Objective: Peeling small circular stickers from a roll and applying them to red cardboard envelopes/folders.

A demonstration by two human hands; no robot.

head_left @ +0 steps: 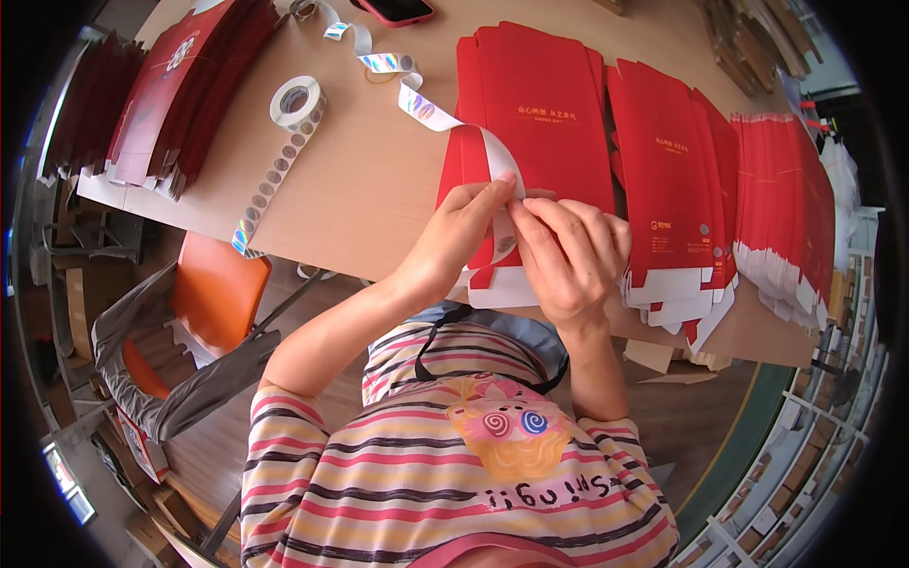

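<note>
A strip of round holographic stickers on white backing [428, 112] winds down from the table's far side to my hands. My left hand [461, 225] pinches this strip between thumb and fingers. Close beside it, my right hand [573, 251] has its fingertips pressed together at the strip's edge; whether a sticker is between them I cannot make out. Both hands are above a stack of flat red cartons [540, 123] with white flaps at the near edge. To the right lies a second stack of red cartons [668, 180], with a round silver sticker on the top one.
On the table [369, 199], a sticker roll [296, 100] trails its strip over the near edge. Red cartons [180, 85] stand in a row at the far left, and more [781, 208] at the right. A phone [398, 9] is at the back. An orange chair [220, 289] stands left.
</note>
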